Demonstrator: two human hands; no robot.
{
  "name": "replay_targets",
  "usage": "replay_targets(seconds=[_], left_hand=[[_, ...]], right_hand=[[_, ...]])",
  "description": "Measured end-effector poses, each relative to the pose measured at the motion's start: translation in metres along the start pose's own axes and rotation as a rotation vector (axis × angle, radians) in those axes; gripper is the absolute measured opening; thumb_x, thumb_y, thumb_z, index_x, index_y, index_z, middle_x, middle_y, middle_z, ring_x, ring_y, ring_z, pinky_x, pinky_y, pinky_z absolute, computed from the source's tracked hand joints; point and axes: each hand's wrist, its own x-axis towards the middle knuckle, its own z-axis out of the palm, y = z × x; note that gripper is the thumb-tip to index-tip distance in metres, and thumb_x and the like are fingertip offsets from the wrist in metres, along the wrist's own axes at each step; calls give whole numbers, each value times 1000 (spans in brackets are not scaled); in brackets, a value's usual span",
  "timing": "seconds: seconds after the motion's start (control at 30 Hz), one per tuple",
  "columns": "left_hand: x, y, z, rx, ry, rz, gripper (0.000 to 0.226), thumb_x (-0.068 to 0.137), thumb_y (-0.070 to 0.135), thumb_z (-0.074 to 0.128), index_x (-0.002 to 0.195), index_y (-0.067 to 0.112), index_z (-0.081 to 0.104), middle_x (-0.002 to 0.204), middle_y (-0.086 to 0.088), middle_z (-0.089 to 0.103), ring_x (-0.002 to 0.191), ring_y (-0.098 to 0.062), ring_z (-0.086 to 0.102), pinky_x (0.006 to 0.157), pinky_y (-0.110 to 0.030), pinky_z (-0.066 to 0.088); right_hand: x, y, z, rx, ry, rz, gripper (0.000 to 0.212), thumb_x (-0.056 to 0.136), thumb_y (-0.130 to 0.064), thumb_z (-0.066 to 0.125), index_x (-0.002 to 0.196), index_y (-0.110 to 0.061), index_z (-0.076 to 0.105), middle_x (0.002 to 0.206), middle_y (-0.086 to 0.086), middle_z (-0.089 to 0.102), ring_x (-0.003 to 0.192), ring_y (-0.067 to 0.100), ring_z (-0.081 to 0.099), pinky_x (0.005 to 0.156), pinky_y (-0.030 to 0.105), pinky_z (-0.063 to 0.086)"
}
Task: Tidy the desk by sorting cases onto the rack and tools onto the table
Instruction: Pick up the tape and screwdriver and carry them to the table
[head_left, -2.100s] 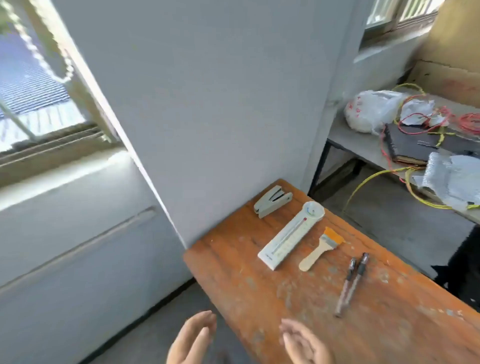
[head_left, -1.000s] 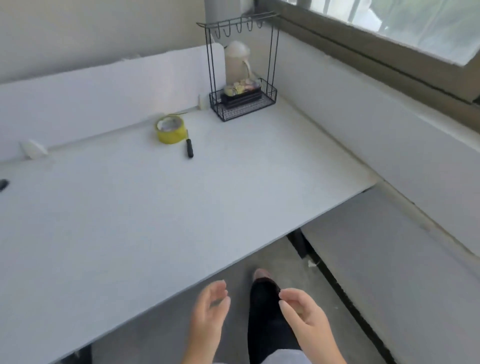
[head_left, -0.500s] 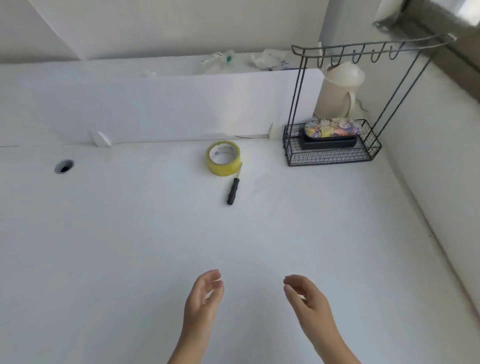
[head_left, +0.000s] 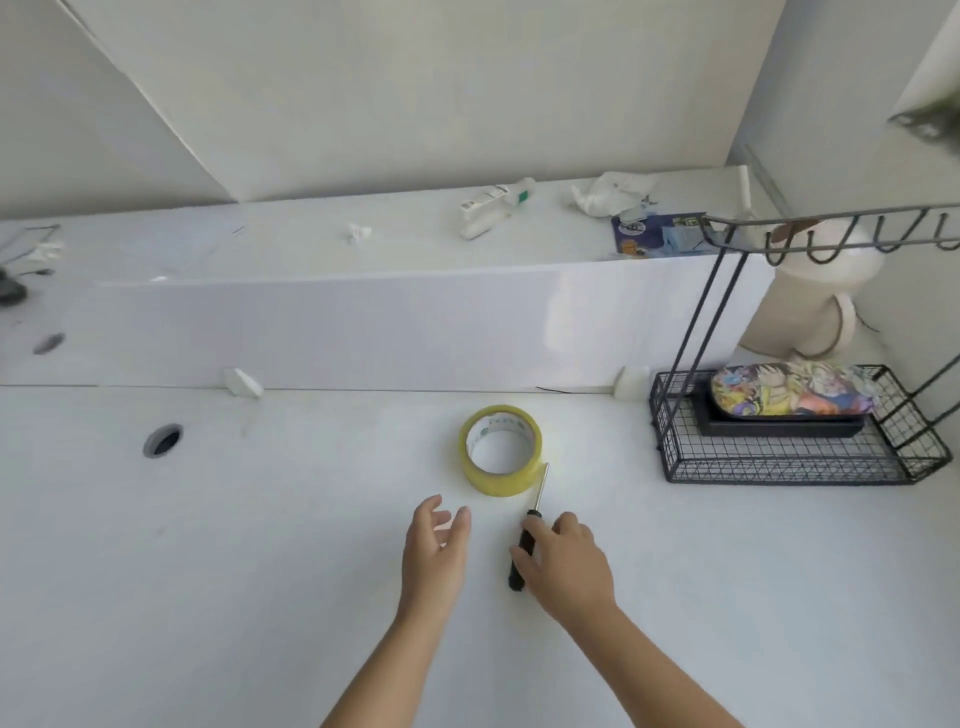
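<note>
Both hands now forward: right hand (head_left: 563, 564) on screwdriver (head_left: 523, 551), left hand (head_left: 435, 551) open.

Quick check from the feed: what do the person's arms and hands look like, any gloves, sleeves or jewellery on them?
Both are bare. The left hand and right hand wear no gloves, and no rings show on the fingers. No watch or band shows at either wrist, and both forearms are uncovered down to the bottom edge of the picture, so no sleeve is in view.
</note>
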Motion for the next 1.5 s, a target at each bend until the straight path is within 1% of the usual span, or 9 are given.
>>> replay_targets(seconds=[0.13,0.33,0.5,0.77,0.93,1.07,1.13,1.3,1.5], left_hand=[[49,24,25,308,47,-103,68,86,41,48,135,1,22,136,-23,36,120,-36,44,95,-39,40],[84,31,44,309,-31,-163,32,85,16,46,109,-4,47,118,-22,45,83,-37,59,83,-47,55],[47,18,23,111,-94,-121,10,86,7,40,92,7,48,86,-8,52,72,-23,50,66,-38,55],[-91,-44,-48,58,-46,-237,23,84,8,42,72,23,53,70,-6,62,66,-22,55,53,-28,46],[-163,-111,-80,134,98,-196,37,71,35,36,79,18,68,73,3,65,69,0,60,52,-5,42],[-189,-126,-109,46,170,-155,33,71,34,42,66,16,69,53,1,65,53,-14,59,50,-18,44],[-190,-119,-128,6,78,-187,24,80,22,50,70,8,67,58,-8,68,57,-25,58,51,-26,44],[-165,-113,-161,117,-286,-12,19,85,6,44,75,16,57,68,-8,60,59,-18,54,33,-8,36],[-204,-131,-162,361,-740,165,19,88,7,38,74,16,48,75,-8,52,66,-21,48,49,-25,38]], right_hand=[[3,18,-4,-28,0,130,25,87,-38,43,87,-15,35,99,7,48,97,28,54,66,32,38],[3,50,-19,13,-66,171,34,83,-24,45,59,-22,21,63,-7,30,73,26,40,50,24,29],[-30,76,-46,257,-35,235,25,86,-13,43,62,-17,38,69,4,46,52,18,51,52,24,38],[-136,70,-11,570,36,137,33,82,-7,60,56,-24,47,34,-2,47,33,8,40,40,13,32],[-190,34,45,703,258,122,42,77,-8,59,41,-27,48,34,-4,40,32,8,37,37,10,31],[-223,-2,66,769,264,110,36,71,-19,57,38,-31,48,31,-4,41,33,8,38,39,11,33],[-237,-8,73,809,254,127,39,80,-6,60,46,-23,49,33,0,39,33,9,35,39,12,32],[-287,-41,117,834,372,247,32,86,-8,54,59,-24,48,42,0,40,35,9,33,39,14,29],[-395,-94,187,842,678,602,28,86,-23,53,62,-36,46,50,-21,59,54,6,47,56,13,37]])
